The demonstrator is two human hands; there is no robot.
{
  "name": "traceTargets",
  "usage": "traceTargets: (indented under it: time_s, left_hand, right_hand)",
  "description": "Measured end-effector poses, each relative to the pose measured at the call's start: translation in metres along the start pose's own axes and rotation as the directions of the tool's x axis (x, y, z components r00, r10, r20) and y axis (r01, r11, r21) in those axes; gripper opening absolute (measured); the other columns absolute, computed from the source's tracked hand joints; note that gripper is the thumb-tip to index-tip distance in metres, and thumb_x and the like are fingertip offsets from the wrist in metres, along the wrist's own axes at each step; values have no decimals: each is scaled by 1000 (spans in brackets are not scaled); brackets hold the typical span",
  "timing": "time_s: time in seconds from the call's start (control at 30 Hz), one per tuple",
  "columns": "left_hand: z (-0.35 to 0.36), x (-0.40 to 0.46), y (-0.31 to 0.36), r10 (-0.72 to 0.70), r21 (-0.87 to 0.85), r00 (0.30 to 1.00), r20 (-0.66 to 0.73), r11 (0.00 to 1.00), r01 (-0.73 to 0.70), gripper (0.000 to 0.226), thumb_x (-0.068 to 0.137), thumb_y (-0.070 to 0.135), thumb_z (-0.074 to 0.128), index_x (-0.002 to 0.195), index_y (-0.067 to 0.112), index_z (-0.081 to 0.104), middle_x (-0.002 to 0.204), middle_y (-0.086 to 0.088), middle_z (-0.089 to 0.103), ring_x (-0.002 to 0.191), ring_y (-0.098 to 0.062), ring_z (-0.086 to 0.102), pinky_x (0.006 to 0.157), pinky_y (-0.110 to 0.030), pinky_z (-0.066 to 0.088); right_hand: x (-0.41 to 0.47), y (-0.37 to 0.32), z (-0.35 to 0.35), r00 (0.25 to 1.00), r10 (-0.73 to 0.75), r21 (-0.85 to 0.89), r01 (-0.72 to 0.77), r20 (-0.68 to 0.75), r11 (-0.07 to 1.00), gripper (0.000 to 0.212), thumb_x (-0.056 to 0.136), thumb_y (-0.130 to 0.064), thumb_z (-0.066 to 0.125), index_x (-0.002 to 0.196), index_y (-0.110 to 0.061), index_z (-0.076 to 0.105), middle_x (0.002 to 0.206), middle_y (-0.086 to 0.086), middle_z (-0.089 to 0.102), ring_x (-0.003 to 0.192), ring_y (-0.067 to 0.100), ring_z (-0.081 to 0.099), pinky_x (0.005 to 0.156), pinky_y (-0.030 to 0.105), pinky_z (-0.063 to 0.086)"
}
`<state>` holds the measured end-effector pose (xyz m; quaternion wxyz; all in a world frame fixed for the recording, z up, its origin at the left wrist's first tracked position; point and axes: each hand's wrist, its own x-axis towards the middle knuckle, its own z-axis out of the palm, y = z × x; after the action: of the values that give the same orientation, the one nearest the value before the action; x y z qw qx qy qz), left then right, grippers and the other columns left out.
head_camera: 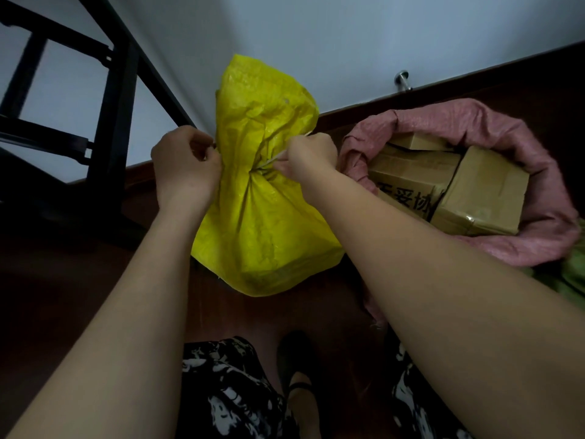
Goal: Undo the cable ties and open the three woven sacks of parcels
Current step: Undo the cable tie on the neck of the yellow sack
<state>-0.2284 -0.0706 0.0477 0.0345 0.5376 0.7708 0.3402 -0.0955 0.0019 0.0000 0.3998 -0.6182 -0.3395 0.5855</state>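
Right hand [308, 156] pinches the pale cable tie [274, 159] at the cinched neck of the yellow sack [262, 223], fingertips curled tight on the strap, whose loose end runs up-right past the knuckles. Left hand [185, 167] is on the other side of the same neck, fingers curled in against the gathered fabric; it seems to hold the bunched fabric, but what the fingertips grip is hidden behind the hand. Yellow sack stands on the dark wood floor [95, 280] between both forearms, against the wall: shiny woven plastic, heavily creased, bulging body below the tie and a loose flared top above it, neck still cinched shut. Just right of it, touching or nearly so, the pink sack [550, 217] is already open, its mouth rolled down into a thick rim. Inside are brown cardboard parcels [481, 198], taped, packed close together and filling the opening; one shows large black printed characters, partly cut off by the right forearm. A bit of green woven fabric [569, 280] shows at the right edge beyond the pink sack, can't tell if open or tied. Dark wooden chair frame [117, 122] at left by the wall. Metal doorstop [402, 80] on the wall above the skirting board.
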Motion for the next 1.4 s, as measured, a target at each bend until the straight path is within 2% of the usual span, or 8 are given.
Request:
traceTargets:
  time_s: [0.13,0.33,0.57,0.73,0.83,1.0,1.23,1.4]
  left_hand:
    - [2,-5,14,63,-33,997,-33,997,-64,20,87,14,53,100,9,68,100,-7,68,80,-16,61,72,-15,41]
    - [-2,-28,49,112,-131,992,-61,984,-119,23,86,11,54,107,10,63,102,-6,61,64,-3,51,63,2,34]
    - [3,-43,122,62,-422,959,277,904,63,8,89,14,64,95,12,69,71,5,64,49,-6,60,52,-25,49]
    - [-5,-49,182,162,-480,914,373,876,41,10,86,16,69,95,12,71,69,0,62,48,-9,55,50,-23,45]
    - [-18,-52,214,214,-516,896,388,857,19,6,86,16,69,91,16,71,64,-1,59,54,-19,51,54,-26,43]
    - [-52,-56,258,279,-605,880,386,796,13,6,88,6,65,83,7,68,52,1,60,34,-5,49,40,-15,41]
    - [-107,-50,283,292,-569,933,212,813,-125,8,87,10,67,80,8,68,63,-6,64,43,-6,57,45,-16,45]
    - [-158,-30,283,277,-485,960,-33,836,-258,9,85,15,68,76,15,69,67,-5,66,55,-14,64,57,-26,53]
  right_hand:
    - [20,7,-8,987,-27,-7,26,-158,1000,40,61,-29,48,86,-4,68,88,16,71,81,35,71,74,47,59]
    - [-13,-24,-56,936,-133,20,147,-325,989,12,92,-22,57,87,-12,61,91,9,71,85,26,68,81,41,55]
    - [-53,-68,-137,957,-250,133,269,-146,954,10,94,-14,59,96,-4,58,70,3,65,63,14,60,65,29,53]
    - [-84,-108,-185,953,-269,152,290,-142,945,12,94,-16,59,99,-6,59,69,0,65,47,4,53,47,17,43]
    - [-106,-134,-204,946,-307,218,323,-107,921,6,94,-16,60,93,-11,56,69,0,66,49,3,51,48,15,42]
    - [-144,-173,-222,914,-395,232,405,-89,885,7,92,-19,62,93,-13,58,67,-3,69,56,8,52,53,18,45]
    - [-185,-217,-217,880,-448,275,475,-160,836,22,97,-34,52,99,-13,60,79,-1,69,53,8,52,50,17,44]
    - [-203,-238,-198,868,-455,287,495,-198,820,18,95,-17,44,84,-16,59,73,1,63,53,11,48,48,19,39]
